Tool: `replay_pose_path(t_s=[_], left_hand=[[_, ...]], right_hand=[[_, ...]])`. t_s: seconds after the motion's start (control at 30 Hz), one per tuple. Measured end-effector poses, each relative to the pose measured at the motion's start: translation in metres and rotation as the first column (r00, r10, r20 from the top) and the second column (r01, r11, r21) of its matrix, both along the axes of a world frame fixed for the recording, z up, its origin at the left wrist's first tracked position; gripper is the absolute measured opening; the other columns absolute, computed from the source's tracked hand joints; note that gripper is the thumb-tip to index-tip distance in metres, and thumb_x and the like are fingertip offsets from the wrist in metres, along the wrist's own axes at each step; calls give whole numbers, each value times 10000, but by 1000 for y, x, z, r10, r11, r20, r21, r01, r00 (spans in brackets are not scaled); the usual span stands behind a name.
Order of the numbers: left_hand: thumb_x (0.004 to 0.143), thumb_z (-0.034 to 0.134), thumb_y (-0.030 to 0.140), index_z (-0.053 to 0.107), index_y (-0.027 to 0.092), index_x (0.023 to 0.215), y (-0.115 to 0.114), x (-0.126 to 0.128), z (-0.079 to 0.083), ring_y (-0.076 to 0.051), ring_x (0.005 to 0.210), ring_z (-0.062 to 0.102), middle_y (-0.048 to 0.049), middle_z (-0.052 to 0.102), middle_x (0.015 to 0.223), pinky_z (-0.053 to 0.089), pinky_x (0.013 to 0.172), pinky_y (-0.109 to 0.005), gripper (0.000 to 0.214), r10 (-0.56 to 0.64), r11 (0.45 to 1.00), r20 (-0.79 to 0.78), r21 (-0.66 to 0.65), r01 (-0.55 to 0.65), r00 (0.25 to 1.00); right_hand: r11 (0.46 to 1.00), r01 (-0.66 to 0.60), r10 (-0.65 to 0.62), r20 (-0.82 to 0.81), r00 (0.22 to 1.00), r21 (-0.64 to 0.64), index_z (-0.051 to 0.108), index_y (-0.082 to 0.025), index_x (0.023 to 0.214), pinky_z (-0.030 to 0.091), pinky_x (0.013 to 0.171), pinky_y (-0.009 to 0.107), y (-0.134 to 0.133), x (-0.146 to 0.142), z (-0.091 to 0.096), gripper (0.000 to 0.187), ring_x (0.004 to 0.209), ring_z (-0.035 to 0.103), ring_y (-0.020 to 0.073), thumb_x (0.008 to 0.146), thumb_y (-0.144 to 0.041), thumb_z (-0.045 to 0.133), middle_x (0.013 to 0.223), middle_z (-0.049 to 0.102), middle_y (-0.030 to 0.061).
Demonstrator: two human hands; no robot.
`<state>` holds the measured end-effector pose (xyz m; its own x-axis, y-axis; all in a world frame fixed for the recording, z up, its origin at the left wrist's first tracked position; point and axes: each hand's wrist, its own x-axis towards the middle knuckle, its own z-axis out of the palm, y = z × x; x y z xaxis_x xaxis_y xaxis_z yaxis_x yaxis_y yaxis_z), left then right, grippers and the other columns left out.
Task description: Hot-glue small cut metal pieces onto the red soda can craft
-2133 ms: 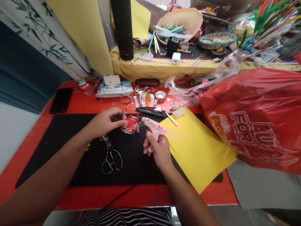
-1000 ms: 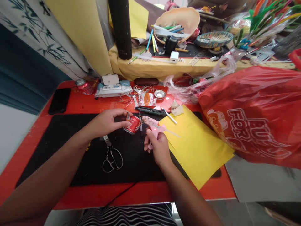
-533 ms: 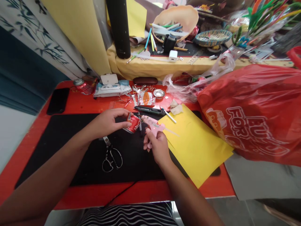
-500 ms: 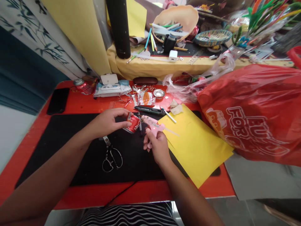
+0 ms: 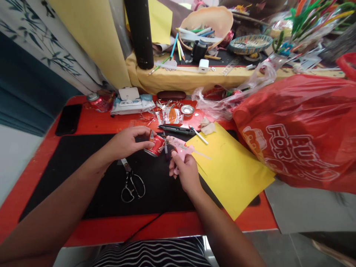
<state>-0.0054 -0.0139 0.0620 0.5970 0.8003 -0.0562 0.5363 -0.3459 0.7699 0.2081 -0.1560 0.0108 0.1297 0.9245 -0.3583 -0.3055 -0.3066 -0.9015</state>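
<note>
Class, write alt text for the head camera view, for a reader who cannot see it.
A person's left hand holds a red drink can close to a pink hot glue gun gripped in the right hand. Below them, scissors lie on a black desk mat, with a yellow paper sheet to the right.

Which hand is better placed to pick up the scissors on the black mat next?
Left, probably. The left hand is just above the scissors, though it would have to put down the red soda can. The right hand is farther off and grips the pink glue gun.
</note>
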Motion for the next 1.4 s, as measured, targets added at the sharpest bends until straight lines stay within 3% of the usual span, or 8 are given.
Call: replay_pose_path(t_s=[0.3,0.7,1.1,1.23,1.4], left_hand=[[875,823,602,749,240,869,2,-4,0,-283,1035,731,-79,829,1105,588,971,-420,370,11,999,19,-52,-10,1000],[875,821,589,762,223,929,6,-8,4,-239,874,699,-54,804,977,564,823,-361,374,13,995,-30,-95,-15,999],[827,877,614,827,225,966,8,-9,2,-267,1003,761,-83,843,1169,619,963,-414,415,48,979,15,-199,-44,999],[839,865,616,842,236,1081,8,-10,3,-251,925,750,-61,835,1045,623,889,-392,452,53,981,-19,-184,-55,998],[842,862,638,819,229,969,4,-6,4,-271,982,743,-78,836,1117,605,937,-402,431,40,991,-18,-129,-42,999]], right_hand=[[1000,-27,27,23,999,-6,655,-211,635,382,417,222,-1,-2,2,534,403,515,110,930,-642,762,497,621,2],[1000,-19,20,37,999,-4,657,-212,645,400,431,221,-1,-3,0,523,426,548,118,935,-637,752,502,628,3],[1000,-4,4,0,1000,1,639,-221,678,384,409,231,1,-3,0,502,408,527,109,917,-646,757,550,634,-10],[1000,-6,6,-8,1000,-21,630,-229,683,386,412,232,0,-3,1,491,422,545,118,910,-646,758,535,621,-18],[1000,-4,4,-14,1000,-27,630,-223,673,387,413,225,1,-3,2,477,418,542,111,911,-615,761,535,625,-16]])
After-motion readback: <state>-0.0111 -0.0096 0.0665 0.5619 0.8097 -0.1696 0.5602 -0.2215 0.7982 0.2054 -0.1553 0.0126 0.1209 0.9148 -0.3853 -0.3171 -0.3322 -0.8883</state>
